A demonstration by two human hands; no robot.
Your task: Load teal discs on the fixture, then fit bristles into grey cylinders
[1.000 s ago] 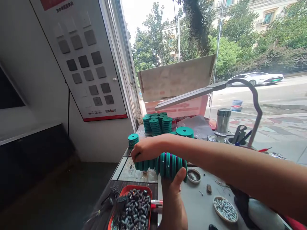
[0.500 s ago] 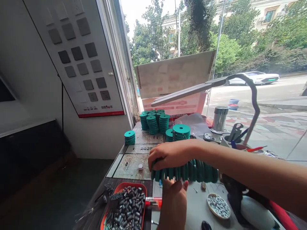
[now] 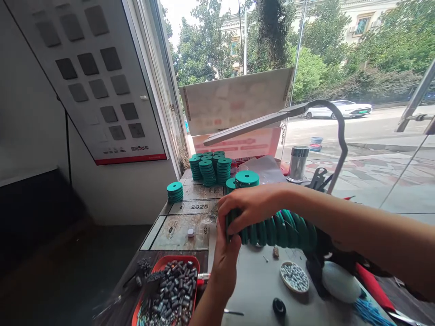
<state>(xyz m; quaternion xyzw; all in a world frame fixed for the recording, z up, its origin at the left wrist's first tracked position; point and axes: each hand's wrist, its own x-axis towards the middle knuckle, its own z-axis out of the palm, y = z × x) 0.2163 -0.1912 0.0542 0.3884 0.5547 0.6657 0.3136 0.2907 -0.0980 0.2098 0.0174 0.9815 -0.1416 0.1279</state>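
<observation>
A long row of green disc-shaped spools (image 3: pixel 282 231) lies on its side above the work surface. At its left end, my right hand (image 3: pixel 249 207) reaches over from the right with its fingers curled round the end spool. My left hand (image 3: pixel 224 260) comes up from below and grips the same end, with thumb and fingers closed on the spool there. Thin lines and small pins show on some spools. The far right end of the row is partly hidden by my right forearm.
Stacks of green spools (image 3: pixel 207 171) stand at the back. A red tray (image 3: pixel 197 290) of dark metal cylinders is at lower left, with a round dish (image 3: pixel 295 277) of small pale beads to the right. A lamp arm (image 3: pixel 341 145) curves overhead near a metal canister (image 3: pixel 299 164).
My left hand has moved up from beneath the row to grip its left end beside my right hand. The row's left end now sits further right, and the view has shifted to the right.
</observation>
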